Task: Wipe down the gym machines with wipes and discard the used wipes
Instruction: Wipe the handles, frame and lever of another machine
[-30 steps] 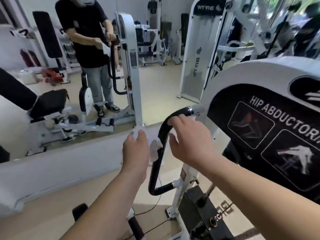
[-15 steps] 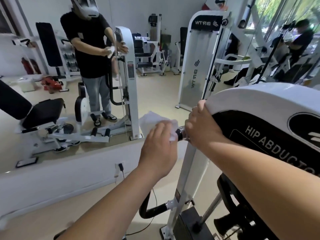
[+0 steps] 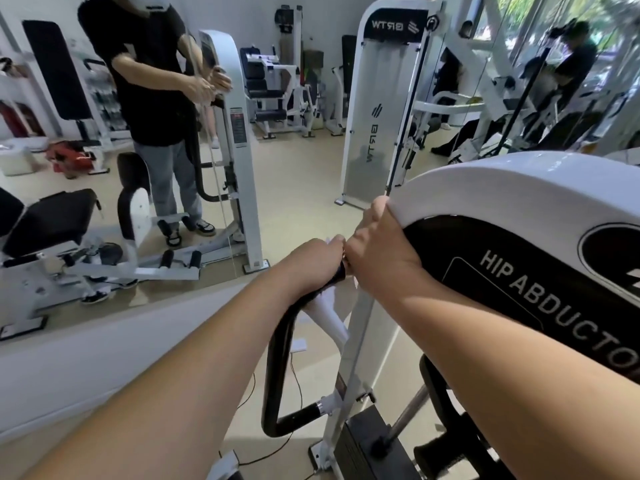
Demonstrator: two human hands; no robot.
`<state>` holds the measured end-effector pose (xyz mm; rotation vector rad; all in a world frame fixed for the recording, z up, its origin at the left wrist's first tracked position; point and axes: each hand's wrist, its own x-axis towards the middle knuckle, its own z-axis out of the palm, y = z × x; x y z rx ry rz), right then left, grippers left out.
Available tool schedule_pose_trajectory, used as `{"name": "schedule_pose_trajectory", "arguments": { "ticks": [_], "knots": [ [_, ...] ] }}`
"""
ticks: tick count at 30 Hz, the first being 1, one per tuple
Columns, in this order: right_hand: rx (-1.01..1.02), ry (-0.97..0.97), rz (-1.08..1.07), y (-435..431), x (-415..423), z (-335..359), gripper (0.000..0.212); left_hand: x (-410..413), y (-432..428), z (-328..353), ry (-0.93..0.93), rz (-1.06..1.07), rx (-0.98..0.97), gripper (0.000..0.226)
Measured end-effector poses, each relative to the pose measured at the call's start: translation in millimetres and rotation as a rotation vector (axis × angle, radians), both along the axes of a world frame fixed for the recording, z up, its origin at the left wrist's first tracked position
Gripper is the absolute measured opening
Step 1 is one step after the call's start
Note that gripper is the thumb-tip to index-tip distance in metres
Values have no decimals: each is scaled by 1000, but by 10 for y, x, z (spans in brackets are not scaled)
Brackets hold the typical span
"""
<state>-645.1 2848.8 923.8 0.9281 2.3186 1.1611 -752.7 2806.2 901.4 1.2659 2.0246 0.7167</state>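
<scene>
Head: left hand [image 3: 311, 263] with wipe [image 3: 335, 240] on handle [image 3: 280, 344]

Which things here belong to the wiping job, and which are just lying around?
Job: left hand, wipe, black handle, right hand, hip abductor machine.
Lying about: floor cable; red bag and black bench, both in the mirror.

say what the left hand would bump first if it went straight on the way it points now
Most likely the right hand, which holds the edge of the white machine cover right beside it. The left hand wraps a wipe round the black handle; they look almost touching.
</scene>
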Motion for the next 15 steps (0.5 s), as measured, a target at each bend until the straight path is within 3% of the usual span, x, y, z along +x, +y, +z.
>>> {"name": "schedule_pose_trajectory", "arguments": {
  "ticks": [2,5,7,9,12,15],
  "knots": [
    [20,5,0,46,-3,-42,3,89,-105,-160,340,67,176,51],
    [70,-27,-16,55,-4,-77,9,274,-439,-465,582,39,476,43],
    [91,-50,-13,46,1,-80,16,325,-627,-593,676,-42,492,55],
    [80,-63,-3,21,19,-62,13,298,-739,-668,785,-146,377,68],
    [86,-110,-8,-9,18,-34,27,202,-880,-569,686,-350,298,82],
    [72,-156,-3,-18,33,-14,45,-24,-882,-284,373,-355,535,47]
  ]
}}
